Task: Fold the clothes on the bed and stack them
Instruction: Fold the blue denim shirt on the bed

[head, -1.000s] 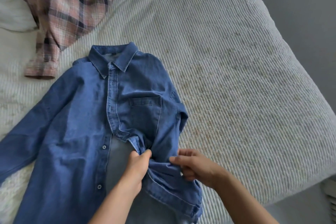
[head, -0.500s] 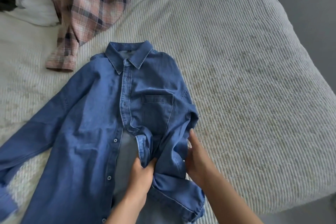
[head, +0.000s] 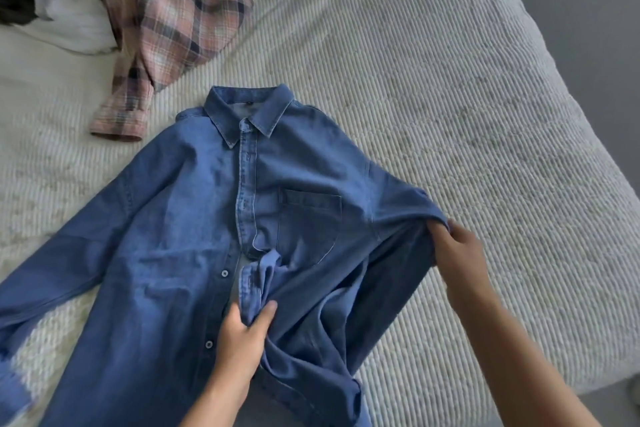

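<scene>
Denim shirt (head: 194, 246): lies front up on the bed, collar toward the far side, chest pocket showing; top of the placket buttoned, lower part open and bunched.
Left hand (head: 242, 336): grip closed on the bunched placket edge near the middle of the shirt, thumb on top of the fold, fingers curled under the cloth.
Right hand (head: 457, 253): grip closed on the shirt's right-side edge by the sleeve, holding it lifted off the bed and stretched outward, so the cloth runs taut from the pocket to the fingers.
Other sleeve: spread out flat toward the left edge of the view, its cuff blurred near the bottom corner.
Plaid shirt (head: 169, 21): pink and grey check, crumpled at the far left of the bed, one cuff hanging down just beside the denim shirt's shoulder; I cannot tell whether they touch.
White cloth (head: 69, 21): heaped behind the plaid shirt, partly under it.
Dark item (head: 15, 0): at the top left corner against the white cloth, too cut off to tell what it is.
Bed (head: 433, 87): covered in a pale ribbed spread; its right edge falls away to grey floor.
</scene>
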